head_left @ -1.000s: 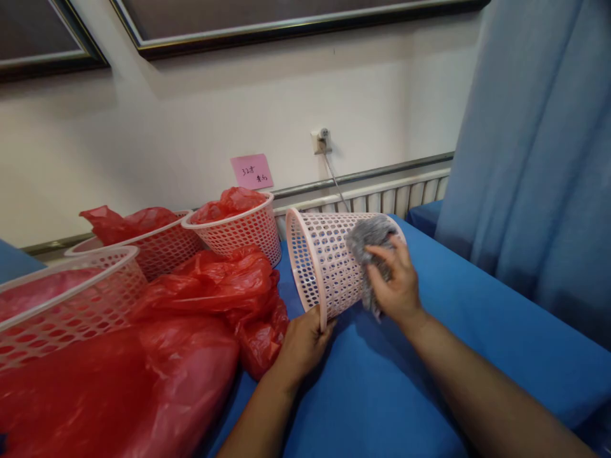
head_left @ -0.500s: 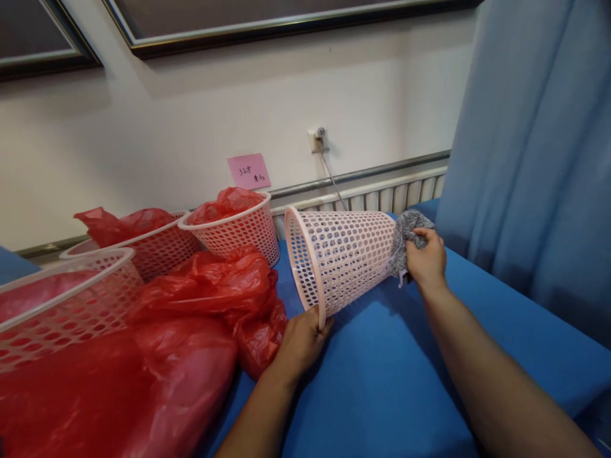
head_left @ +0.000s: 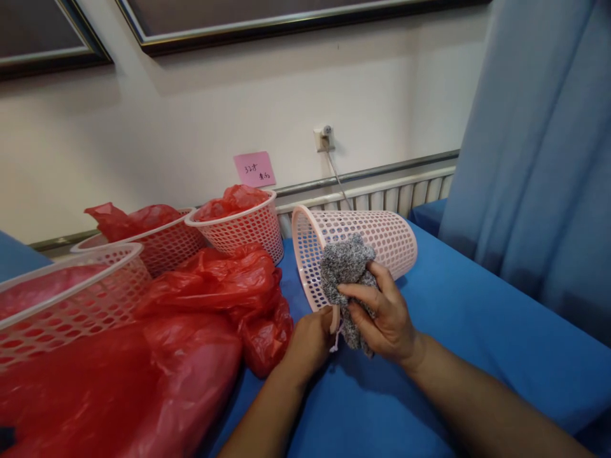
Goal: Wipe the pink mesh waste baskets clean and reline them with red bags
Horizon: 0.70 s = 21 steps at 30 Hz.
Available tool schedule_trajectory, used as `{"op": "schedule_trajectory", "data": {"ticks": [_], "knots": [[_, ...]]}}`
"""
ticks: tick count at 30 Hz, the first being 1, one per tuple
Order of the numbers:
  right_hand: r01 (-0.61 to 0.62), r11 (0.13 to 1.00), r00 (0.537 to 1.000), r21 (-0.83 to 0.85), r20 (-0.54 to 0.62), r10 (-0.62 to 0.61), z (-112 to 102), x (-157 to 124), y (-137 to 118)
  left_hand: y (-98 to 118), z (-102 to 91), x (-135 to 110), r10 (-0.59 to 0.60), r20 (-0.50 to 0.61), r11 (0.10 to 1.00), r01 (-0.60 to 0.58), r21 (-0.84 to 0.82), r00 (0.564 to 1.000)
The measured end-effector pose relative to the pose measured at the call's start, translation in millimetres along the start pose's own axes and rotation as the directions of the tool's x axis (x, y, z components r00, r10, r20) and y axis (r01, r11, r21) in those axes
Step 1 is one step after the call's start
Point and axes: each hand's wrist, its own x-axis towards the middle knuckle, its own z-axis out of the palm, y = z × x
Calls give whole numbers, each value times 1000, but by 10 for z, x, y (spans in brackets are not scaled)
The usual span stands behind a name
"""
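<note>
A pale pink perforated plastic wastebasket lies on its side on the blue tabletop, its mouth facing left. My left hand grips the lower edge of its rim, fingers closed around it. In my right hand is a bunched grey speckled cloth, pinched between thumb and fingers. The cloth is against or just in front of the basket's side near the rim; contact is hard to tell. It hides part of the rim and wall.
Red plastic bags are heaped at the left. Behind them stand more pink baskets, one lined with a red bag. A radiator, a pipe and a plugged-in cord run along the wall. A blue curtain hangs at the right.
My right hand has moved the cloth left, from the basket's base to near its rim. My left hand stays on the rim. The view has shifted slightly.
</note>
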Motion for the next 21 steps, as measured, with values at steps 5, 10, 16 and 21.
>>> {"op": "schedule_trajectory", "data": {"ticks": [5, 10, 16, 21], "knots": [[-523, 850, 811, -55, -339, 477, -235, 173, 847, -17, 8, 24, -2, 20, 999, 1, 35, 1000], [-655, 753, 640, 63, -483, 597, -369, 258, 1096, 4, 6, 21, 5, 56, 999, -8, 51, 998], [-5, 997, 996, -79, -92, -3, -203, 158, 172, 109, -68, -56, -30, 54, 998, 32, -46, 998], [134, 991, 985, 8, 108, -135, -227, 162, 34, 242, -183, -187, -13, -221, 941, -63, -332, 975]]}}
